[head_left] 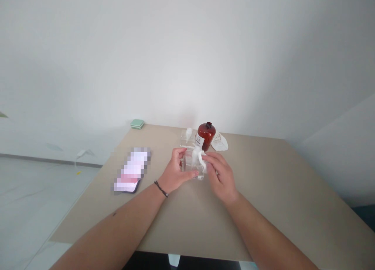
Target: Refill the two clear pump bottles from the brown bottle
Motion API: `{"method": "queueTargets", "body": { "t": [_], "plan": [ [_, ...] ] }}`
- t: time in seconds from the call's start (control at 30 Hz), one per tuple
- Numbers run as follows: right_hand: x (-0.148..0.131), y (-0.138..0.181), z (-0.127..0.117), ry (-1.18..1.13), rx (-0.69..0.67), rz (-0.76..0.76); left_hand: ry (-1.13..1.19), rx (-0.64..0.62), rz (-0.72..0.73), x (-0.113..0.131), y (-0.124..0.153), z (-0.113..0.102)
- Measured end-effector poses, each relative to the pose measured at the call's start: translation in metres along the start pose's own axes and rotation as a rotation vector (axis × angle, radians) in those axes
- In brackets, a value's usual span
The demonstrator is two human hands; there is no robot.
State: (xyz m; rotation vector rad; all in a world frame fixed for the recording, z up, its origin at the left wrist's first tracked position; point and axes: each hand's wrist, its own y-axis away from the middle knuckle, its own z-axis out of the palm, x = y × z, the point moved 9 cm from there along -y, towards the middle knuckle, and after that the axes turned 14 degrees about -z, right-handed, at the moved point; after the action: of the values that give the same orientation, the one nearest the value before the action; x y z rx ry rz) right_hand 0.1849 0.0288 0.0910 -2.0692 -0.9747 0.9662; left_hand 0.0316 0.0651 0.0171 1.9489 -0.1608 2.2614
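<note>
My left hand (175,171) is wrapped around a small clear bottle (191,169) standing on the beige table (263,199). My right hand (220,174) pinches the bottle's white pump top (198,157) with its fingertips. Just behind them stands an amber-brown round bottle (206,136) with a white label and an open neck. A second clear bottle with a white pump (188,136) sits to the left of the brown one. A crumpled white wad (220,142) lies to the brown bottle's right.
A phone (131,171), its screen blurred out, lies on the table to the left of my hands. A small green box (137,124) sits at the far left corner. A white wall rises behind the table; pale floor lies to the left.
</note>
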Motion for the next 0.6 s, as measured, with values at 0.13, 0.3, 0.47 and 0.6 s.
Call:
{"method": "queueTargets", "body": {
  "t": [0.13, 0.3, 0.47, 0.6],
  "plan": [
    [-0.001, 0.004, 0.011, -0.031, -0.037, 0.063, -0.025, 0.126, 0.011, 0.005, 0.004, -0.006],
    [0.004, 0.006, 0.024, -0.066, -0.105, 0.151, 0.071, 0.128, 0.014, 0.006, 0.005, -0.008],
    [0.007, 0.008, 0.023, -0.177, -0.082, 0.182, 0.227, -0.019, -0.034, 0.008, 0.005, 0.003],
    [0.008, 0.011, 0.016, -0.237, 0.025, 0.151, 0.314, -0.082, -0.056, 0.007, 0.002, 0.003]
  ]
}}
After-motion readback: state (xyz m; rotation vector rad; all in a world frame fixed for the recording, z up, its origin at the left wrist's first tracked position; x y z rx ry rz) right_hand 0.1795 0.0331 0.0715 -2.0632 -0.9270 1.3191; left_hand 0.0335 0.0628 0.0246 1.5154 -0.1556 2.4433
